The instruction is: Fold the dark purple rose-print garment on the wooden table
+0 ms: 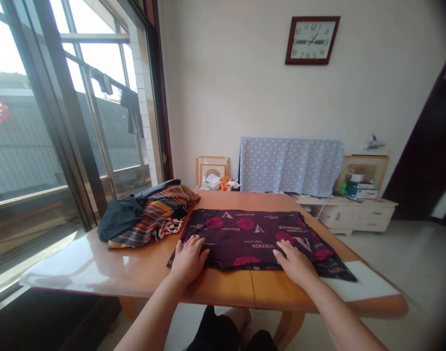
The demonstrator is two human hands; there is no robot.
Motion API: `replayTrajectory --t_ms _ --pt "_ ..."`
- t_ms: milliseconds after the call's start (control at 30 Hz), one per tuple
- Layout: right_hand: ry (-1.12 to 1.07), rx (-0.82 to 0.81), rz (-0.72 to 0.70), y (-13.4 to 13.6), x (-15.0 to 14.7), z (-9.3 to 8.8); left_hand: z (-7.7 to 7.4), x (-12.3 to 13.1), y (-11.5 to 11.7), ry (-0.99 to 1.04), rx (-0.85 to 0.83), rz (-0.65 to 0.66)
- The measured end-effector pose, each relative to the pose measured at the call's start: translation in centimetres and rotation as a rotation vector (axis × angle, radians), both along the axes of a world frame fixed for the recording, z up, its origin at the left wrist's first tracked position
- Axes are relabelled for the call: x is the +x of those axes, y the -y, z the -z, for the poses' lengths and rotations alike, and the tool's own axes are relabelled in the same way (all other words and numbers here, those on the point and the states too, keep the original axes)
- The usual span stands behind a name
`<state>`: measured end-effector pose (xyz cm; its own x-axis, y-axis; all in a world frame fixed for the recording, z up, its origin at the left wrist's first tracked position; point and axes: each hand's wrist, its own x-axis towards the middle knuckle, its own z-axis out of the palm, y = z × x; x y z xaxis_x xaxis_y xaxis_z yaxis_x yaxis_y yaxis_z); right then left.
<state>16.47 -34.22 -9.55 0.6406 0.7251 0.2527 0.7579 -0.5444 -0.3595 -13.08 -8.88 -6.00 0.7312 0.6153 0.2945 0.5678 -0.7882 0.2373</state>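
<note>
A dark purple garment (241,239) with pink patches and pale lettering lies spread out and folded on the wooden table (230,287). Flat on its near left corner rests my left hand (188,258), fingers apart. My right hand (294,261) lies on the near right part of the cloth, its fingers also spread. Beyond my right hand, a darker flap of the same cloth sticks out to the right in a point. Neither hand grips anything.
A heap of clothes (149,214), dark and striped, sits on the table's left side. Behind the table are a covered object under a dotted blue cloth (290,165) and a white cabinet (358,214). Large windows (98,112) line the left; a clock (312,40) hangs on the wall.
</note>
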Motion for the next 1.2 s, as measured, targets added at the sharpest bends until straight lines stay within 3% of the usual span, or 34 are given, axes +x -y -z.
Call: replayTrajectory --t_ms 167,300,433,600,700,833,1000,1200 --pt "-0.02 -0.051 0.013 1.7 -0.9 0.6 1.3 0.1 1.5 -0.036 -0.038 0.028" --pt "-0.028 -0.069 0.018 2.3 -1.2 1.2 2.0 0.2 1.3 -0.066 -0.011 0.012" --pt "-0.031 -0.041 0.029 2.4 -1.8 0.5 2.3 0.4 0.9 -0.086 0.012 -0.002" --pt "-0.045 0.028 0.03 2.3 -2.3 0.0 2.5 0.6 0.3 -0.107 0.034 -0.009" --pt "-0.046 0.182 0.066 2.7 -2.0 0.1 2.4 0.7 0.2 -0.114 0.019 -0.019" --pt "-0.027 0.384 0.256 4.7 -0.2 -0.3 2.3 0.7 0.1 -0.108 0.032 -0.022" --pt "-0.056 0.385 0.55 8.8 3.9 -1.7 2.6 0.8 -0.2 -0.134 0.073 -0.011" --pt "-0.071 0.309 0.517 10.8 7.3 -3.0 3.6 1.1 -1.0 -0.123 0.104 -0.023"
